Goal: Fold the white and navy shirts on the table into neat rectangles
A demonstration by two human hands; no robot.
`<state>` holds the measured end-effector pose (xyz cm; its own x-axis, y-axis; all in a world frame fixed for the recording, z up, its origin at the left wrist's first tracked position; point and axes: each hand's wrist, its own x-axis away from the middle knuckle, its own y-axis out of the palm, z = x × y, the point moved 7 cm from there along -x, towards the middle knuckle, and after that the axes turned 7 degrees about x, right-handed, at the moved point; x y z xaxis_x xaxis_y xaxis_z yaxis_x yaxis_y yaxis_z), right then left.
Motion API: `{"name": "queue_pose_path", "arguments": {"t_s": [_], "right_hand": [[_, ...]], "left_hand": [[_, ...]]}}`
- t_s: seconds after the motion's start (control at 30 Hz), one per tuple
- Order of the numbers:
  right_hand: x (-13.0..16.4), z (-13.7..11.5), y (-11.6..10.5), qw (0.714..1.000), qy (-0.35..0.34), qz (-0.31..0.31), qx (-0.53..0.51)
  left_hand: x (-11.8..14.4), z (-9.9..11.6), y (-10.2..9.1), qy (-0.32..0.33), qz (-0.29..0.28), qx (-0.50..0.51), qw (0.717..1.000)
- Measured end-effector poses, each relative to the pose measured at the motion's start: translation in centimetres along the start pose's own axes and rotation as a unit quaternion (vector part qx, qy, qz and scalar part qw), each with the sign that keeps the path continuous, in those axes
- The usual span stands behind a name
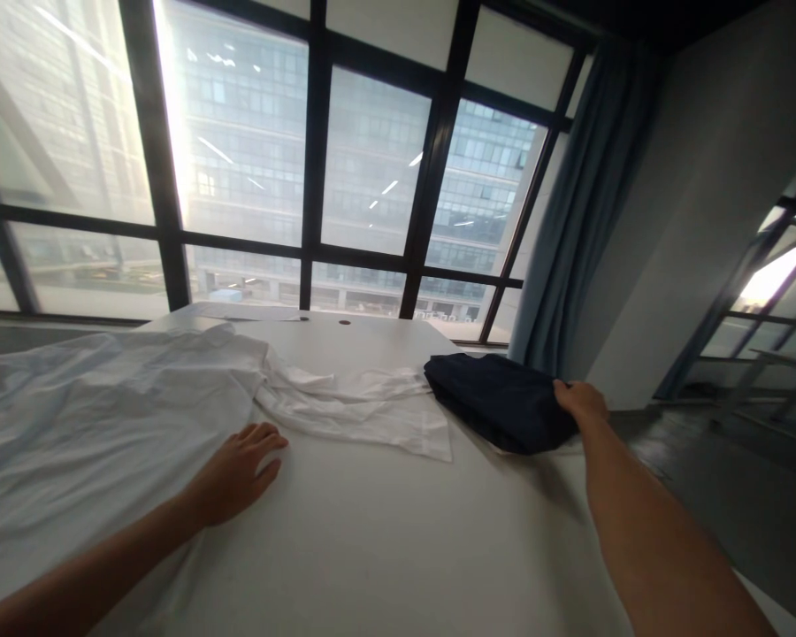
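White table [385, 548]: white shirt [106, 416] spread at left; folded dark garment [501, 400] at right edge. Left hand [235, 473] flat, open, on shirt. Right hand [580, 402] grips dark garment's edge, arm outstretched.

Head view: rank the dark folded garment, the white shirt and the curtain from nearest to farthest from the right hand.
1. Dark folded garment: under the right hand, at the table's right edge.
2. White shirt: spread to the left, under the left hand.
3. Curtain: beyond the table, by the window.

Our left hand [235, 473] flat on the white shirt [106, 416], our right hand [580, 402] touching the folded dark cloth [501, 398], white worktop [385, 531] underneath
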<state>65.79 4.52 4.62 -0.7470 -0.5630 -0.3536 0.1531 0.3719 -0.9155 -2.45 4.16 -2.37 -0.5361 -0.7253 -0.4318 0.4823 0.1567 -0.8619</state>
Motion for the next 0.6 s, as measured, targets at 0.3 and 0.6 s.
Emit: {"name": "queue_pose_path", "arguments": {"t_s": [0.3,0.6], "right_hand": [[6.9,-4.3,-3.0,0.992,-0.048,0.040,0.109],[26.3,-22.6,-0.8,0.881,-0.437,-0.176,0.045]], "left_hand": [[0.0,0.2,-0.1,-0.002,-0.005,0.004,1.000],[2.1,1.3,-4.0,-0.205,-0.027,-0.212,0.955]]}}
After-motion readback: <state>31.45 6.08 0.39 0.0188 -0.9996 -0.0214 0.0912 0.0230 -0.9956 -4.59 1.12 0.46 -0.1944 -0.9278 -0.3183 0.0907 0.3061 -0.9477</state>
